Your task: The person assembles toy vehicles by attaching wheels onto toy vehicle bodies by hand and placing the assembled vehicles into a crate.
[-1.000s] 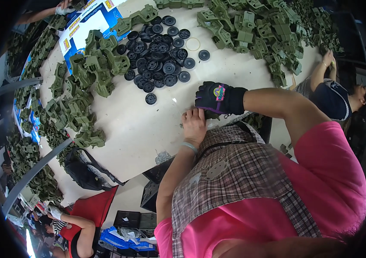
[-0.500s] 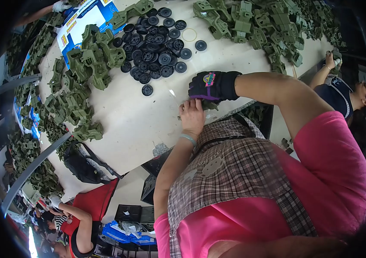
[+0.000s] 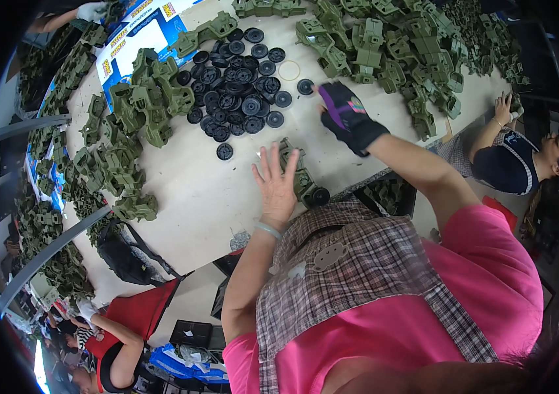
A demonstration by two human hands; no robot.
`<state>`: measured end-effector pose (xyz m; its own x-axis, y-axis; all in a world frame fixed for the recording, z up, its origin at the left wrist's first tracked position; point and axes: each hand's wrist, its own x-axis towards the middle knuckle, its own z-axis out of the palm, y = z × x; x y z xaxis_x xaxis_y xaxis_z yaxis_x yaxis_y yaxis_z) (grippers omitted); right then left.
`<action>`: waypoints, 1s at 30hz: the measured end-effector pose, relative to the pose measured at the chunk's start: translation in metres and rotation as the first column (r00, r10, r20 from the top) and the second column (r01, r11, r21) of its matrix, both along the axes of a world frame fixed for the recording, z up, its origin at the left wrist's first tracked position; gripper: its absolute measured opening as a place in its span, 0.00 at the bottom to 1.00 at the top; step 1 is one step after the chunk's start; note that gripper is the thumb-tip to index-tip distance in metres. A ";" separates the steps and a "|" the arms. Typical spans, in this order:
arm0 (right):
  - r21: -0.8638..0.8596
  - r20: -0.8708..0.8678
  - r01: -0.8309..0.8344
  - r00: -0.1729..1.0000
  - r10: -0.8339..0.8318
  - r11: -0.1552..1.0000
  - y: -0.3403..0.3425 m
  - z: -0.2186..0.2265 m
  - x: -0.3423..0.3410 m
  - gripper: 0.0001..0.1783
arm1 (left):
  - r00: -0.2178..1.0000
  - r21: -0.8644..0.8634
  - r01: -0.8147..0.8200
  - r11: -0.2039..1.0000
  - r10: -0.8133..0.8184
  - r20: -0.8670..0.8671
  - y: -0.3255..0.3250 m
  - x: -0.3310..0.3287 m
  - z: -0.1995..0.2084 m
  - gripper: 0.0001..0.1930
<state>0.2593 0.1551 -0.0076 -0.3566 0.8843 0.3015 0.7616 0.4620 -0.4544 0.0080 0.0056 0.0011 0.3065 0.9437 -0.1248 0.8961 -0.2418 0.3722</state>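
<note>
My left hand (image 3: 274, 187), bare with a bracelet at the wrist, is open above the table with its fingers spread. Beside its fingertips lies a green plastic toy-vehicle body (image 3: 300, 174) near the table edge, a black wheel (image 3: 319, 196) at its near end. My right hand (image 3: 348, 117), in a black and purple fingerless glove, reaches out over the table. Its fingers look parted and somewhat blurred, close to a lone black wheel (image 3: 304, 87); whether they touch it I cannot tell. Left of that is a pile of black wheels (image 3: 237, 92).
Green plastic bodies are heaped at the left (image 3: 142, 98) and far right (image 3: 384, 46). A yellowish ring (image 3: 289, 70) lies by the wheels. A black bag (image 3: 125, 256) rests at the left table edge (image 3: 161, 259). Other people work at the right, far left and lower left.
Both hands have come off the green body, which now lies uncovered on the table. My right hand has moved away toward the lone wheel; my left hand has opened and shifted slightly left.
</note>
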 end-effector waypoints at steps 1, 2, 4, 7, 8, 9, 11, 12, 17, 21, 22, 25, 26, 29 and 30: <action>0.067 0.037 -0.023 0.999 0.021 0.998 0.016 0.000 -0.008 0.22 | 1.000 -0.007 0.003 1.000 -0.003 -0.003 -0.002 0.003 0.002 0.49; -0.040 0.017 -0.038 0.999 0.039 0.998 0.030 -0.007 -0.012 0.24 | 0.930 -0.065 -0.218 0.974 0.228 0.287 -0.005 0.009 0.005 0.51; -0.250 0.147 -0.007 0.988 0.045 0.968 0.047 -0.016 -0.025 0.26 | 0.671 -0.210 -0.500 0.840 0.529 0.519 -0.009 0.024 -0.003 0.60; -0.337 0.157 -0.033 0.983 0.091 0.941 0.043 -0.013 -0.020 0.24 | 0.424 -0.481 -0.562 0.673 0.733 0.532 -0.014 0.049 -0.016 0.59; -0.211 0.006 -0.130 0.991 0.134 0.969 0.033 -0.022 -0.011 0.22 | 0.448 -0.456 -0.568 0.686 0.722 0.528 -0.019 0.054 -0.025 0.59; -0.127 -0.046 -0.192 0.981 0.187 0.973 0.023 -0.022 -0.008 0.24 | 0.442 -0.459 -0.570 0.681 0.725 0.528 -0.021 0.055 -0.032 0.59; -0.313 -0.323 -0.389 0.901 0.288 0.867 -0.004 0.008 -0.010 0.27 | 0.555 -0.440 -0.555 0.706 0.708 0.437 -0.025 0.056 -0.042 0.60; -0.291 -0.323 -0.453 0.876 0.359 0.843 -0.013 0.023 -0.014 0.28 | 0.550 -0.442 -0.556 0.704 0.710 0.439 -0.025 0.057 -0.044 0.60; -0.279 -0.110 -0.544 0.836 0.537 0.791 -0.042 0.030 -0.033 0.30 | 0.603 -0.363 -0.580 0.729 0.684 0.411 -0.022 0.060 -0.043 0.56; -0.343 0.069 -0.563 0.783 0.619 0.751 -0.042 0.028 -0.038 0.33 | 0.619 -0.418 -0.553 0.721 0.691 0.373 -0.023 0.058 -0.039 0.56; -0.336 0.079 -0.550 0.792 0.605 0.764 -0.043 0.031 -0.039 0.32 | 0.612 -0.400 -0.554 0.730 0.683 0.399 -0.024 0.058 -0.041 0.56; -0.300 0.063 -0.540 0.811 0.581 0.786 -0.043 0.036 -0.036 0.30 | 0.600 -0.398 -0.554 0.732 0.682 0.419 -0.022 0.058 -0.039 0.56; -0.270 0.034 -0.543 0.820 0.572 0.795 -0.042 0.037 -0.035 0.29 | 0.596 -0.412 -0.552 0.725 0.689 0.413 -0.021 0.059 -0.038 0.57; -0.404 0.152 -0.551 0.747 0.648 0.730 -0.039 0.052 -0.042 0.28 | 0.586 -0.427 -0.561 0.710 0.704 0.401 -0.022 0.059 -0.038 0.57; -0.405 0.152 -0.550 0.747 0.647 0.730 -0.041 0.048 -0.041 0.28 | 0.586 -0.428 -0.560 0.710 0.704 0.401 -0.022 0.059 -0.040 0.57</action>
